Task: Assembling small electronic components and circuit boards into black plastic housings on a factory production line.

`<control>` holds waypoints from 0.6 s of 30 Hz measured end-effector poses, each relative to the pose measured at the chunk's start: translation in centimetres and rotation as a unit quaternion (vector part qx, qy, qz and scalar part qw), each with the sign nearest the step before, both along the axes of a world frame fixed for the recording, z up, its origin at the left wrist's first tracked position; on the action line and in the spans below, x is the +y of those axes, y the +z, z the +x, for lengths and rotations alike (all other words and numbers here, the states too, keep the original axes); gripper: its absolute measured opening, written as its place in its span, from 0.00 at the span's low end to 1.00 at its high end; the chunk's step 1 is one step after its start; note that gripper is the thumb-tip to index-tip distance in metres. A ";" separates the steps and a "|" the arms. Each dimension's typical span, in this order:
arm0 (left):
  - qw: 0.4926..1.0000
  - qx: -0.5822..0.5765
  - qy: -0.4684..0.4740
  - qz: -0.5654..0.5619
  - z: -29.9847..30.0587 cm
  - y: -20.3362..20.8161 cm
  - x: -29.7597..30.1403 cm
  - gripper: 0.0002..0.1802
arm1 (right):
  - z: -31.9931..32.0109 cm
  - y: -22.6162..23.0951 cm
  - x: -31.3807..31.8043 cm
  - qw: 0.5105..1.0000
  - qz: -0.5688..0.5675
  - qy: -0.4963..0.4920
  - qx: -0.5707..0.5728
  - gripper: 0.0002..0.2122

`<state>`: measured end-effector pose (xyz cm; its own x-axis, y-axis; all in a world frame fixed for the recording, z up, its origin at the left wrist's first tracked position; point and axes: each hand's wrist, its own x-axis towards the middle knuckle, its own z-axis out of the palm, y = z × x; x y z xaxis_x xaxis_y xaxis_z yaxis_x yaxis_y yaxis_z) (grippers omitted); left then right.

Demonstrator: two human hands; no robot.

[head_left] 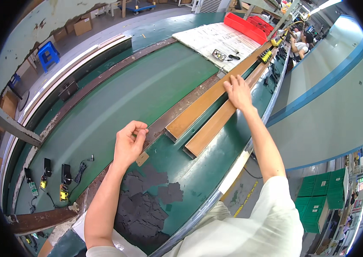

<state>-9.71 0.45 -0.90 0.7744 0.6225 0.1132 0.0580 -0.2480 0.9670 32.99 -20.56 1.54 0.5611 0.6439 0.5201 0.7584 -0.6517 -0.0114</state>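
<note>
My left hand (128, 143) hovers over the near edge of the green belt, fingers curled with thumb and forefinger together. Whatever may be between them is too small to make out. A small tan card piece (142, 159) lies just below it, beside a heap of dark grey flat pieces (140, 210). My right hand (238, 92) is laid across two long brown bars, fingers stretched out and touching them. The left bar (198, 108) and the right bar (211, 133) run side by side away from me, with a narrow green gap between.
Several black adapters with cables and exposed circuit boards (64, 184) lie on the green belt (117, 103). Farther off are a yellow-black block (265, 56), a white sheet (205, 40) and red bins (245, 28). A metal edge (233, 171) borders my side. Another person (302, 45) sits far right.
</note>
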 end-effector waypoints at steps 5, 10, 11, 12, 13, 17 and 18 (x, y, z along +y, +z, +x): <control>0.938 -0.052 -0.053 0.339 -0.3 0.6 -0.3 0.25 | -13.0 1.4 1.6 0.979 -0.009 0.193 0.057 0.29; 0.918 -0.006 -0.100 0.383 0.0 1.0 -1.2 0.32 | -24.1 3.2 2.1 0.914 -0.018 0.385 0.124 0.35; 0.922 0.020 -0.109 0.371 0.1 1.0 -1.3 0.34 | -25.4 2.5 2.6 0.899 -0.007 0.414 0.141 0.36; 0.926 0.044 -0.118 0.357 0.3 0.7 -1.3 0.35 | -26.5 1.8 3.2 0.884 0.002 0.440 0.156 0.37; 0.929 0.073 -0.123 0.342 0.2 0.3 -1.2 0.37 | -27.9 1.6 4.2 0.864 0.016 0.469 0.182 0.36; 0.878 0.129 -0.176 0.426 -1.5 -1.5 -0.3 0.40 | -32.9 2.5 7.3 0.797 -0.014 0.570 0.197 0.35; 0.879 0.128 -0.178 0.423 -1.5 -1.8 -0.6 0.40 | -33.3 3.1 7.7 0.798 -0.016 0.568 0.199 0.35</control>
